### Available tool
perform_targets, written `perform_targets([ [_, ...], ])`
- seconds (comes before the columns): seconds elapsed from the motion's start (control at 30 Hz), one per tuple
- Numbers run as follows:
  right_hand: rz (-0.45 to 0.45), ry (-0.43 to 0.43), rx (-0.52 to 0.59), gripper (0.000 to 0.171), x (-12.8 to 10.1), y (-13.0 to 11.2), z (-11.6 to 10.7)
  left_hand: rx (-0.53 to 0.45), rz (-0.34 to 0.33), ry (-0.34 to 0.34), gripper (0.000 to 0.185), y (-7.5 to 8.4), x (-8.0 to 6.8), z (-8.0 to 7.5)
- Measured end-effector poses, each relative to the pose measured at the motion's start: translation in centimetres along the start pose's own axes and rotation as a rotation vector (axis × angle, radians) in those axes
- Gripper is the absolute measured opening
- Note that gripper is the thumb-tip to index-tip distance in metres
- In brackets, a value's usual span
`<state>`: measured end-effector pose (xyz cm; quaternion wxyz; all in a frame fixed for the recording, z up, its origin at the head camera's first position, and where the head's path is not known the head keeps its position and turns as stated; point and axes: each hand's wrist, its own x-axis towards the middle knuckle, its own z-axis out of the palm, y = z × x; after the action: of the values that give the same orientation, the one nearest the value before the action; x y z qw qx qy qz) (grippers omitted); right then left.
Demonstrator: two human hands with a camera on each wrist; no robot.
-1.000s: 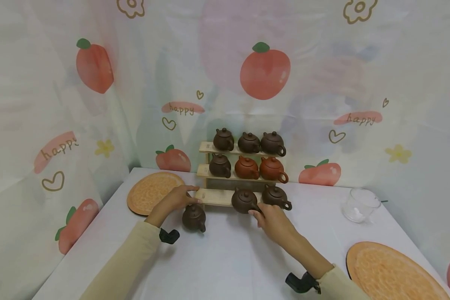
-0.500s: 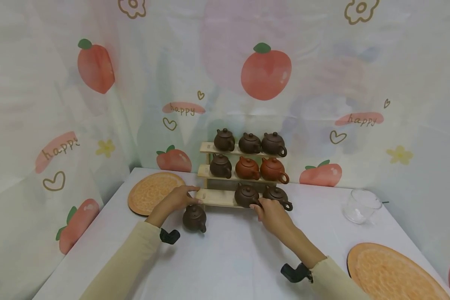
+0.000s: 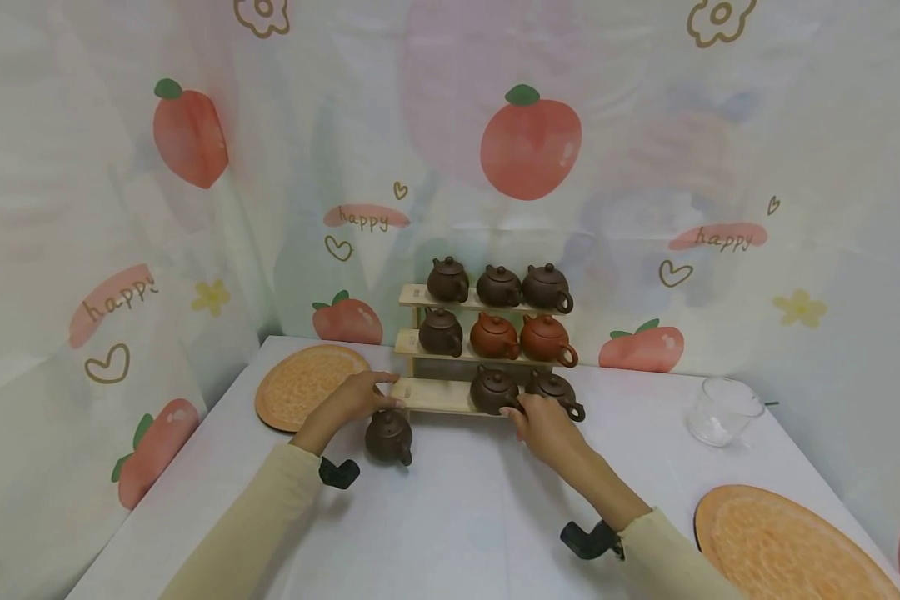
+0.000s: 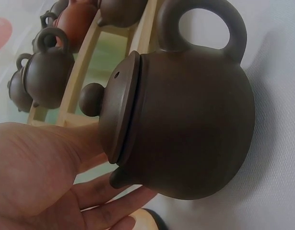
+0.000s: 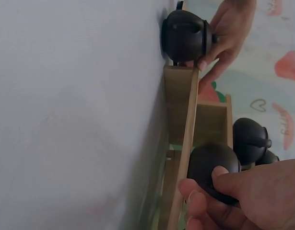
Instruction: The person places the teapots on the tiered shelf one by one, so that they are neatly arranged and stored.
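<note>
Nearest, on the white bench [image 3: 457, 517], right hand [image 3: 543, 425] reaching forward, grip clamped on the dark teapot [image 3: 493, 390]: in the right wrist view thumb and curled fingers [image 5: 224, 179] wrapped round its belly. Teapot seated on the lowest tier of the wooden rack [image 3: 427, 393], in the middle, just beside a second dark pot [image 3: 555, 390] to its right. Probably best done by checking that the base sits flat and fully on the plank before easing the grip, then drawing the fingers straight back and low, away from the neighbour's handle and spout. Worth watching the lid: a loose fit seems likely, so no tilting. Further left, left hand [image 3: 352, 398] with grip apart, fingers laid straight along the empty end of that same tier, holding nothing; a sound way to steady a light rack, judged from its thin planks, so press down rather than sideways. Just below that hand, a loose teapot [image 3: 388, 436] upright on the bench, close against the rack front; cannot tell whether the fingers touch it. Beyond, six more pots on the two upper tiers [image 3: 495, 333], easily jarred by a knock to the frame. Off to the sides, two orange mats [image 3: 303, 383] and a glass cup [image 3: 720, 408], well apart from the work
</note>
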<state>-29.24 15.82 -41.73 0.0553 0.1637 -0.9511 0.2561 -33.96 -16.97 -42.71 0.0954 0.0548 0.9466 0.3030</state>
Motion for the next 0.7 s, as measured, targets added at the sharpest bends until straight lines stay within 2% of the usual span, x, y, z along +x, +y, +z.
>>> perform_targets([
  [0.33,0.061,-0.034,0.003,0.029,0.11,-0.19,-0.25,-0.004,0.007,-0.003,0.064,-0.02,0.00,0.02],
  [0.57,0.061,-0.048,0.001,0.026,-0.07,0.00,-0.40,-0.006,0.006,-0.004,0.064,-0.02,-0.03,0.03],
  [0.7,0.103,-0.098,-0.006,0.026,-0.29,0.16,-0.40,-0.008,0.000,-0.004,0.064,-0.05,-0.02,0.03],
])
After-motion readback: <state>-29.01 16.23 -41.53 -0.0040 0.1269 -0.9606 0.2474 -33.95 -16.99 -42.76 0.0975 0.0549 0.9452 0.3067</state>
